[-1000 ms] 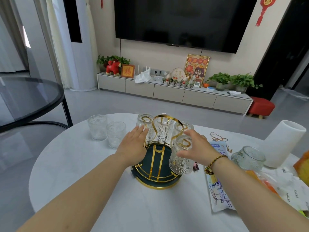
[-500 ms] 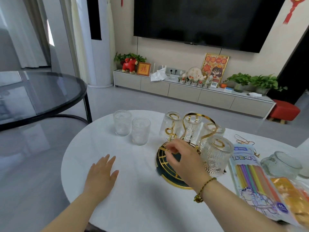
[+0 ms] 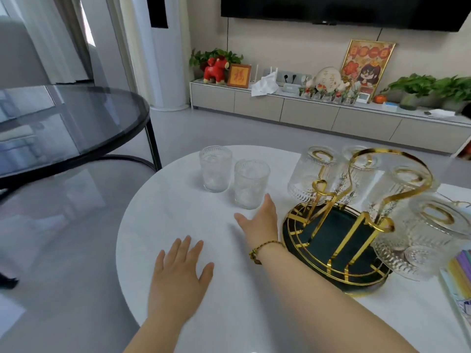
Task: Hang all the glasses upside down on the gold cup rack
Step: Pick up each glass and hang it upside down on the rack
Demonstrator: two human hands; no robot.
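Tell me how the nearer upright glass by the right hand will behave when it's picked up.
The nearer upright glass is clear embossed glass, so it is probably rigid and breakable if knocked. Its textured wall should give the right hand decent grip. Straight-sided and empty, it likely lifts easily.

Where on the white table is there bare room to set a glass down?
Bare: between the left hand and the two upright glasses, and the near edge. Crowded: right side, with the gold rack and packets.

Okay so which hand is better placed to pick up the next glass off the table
The right hand: open, reaching, fingertips almost at the nearer glass, beside the gold cup rack. The left hand lies flat on the white table, farther from both upright glasses.
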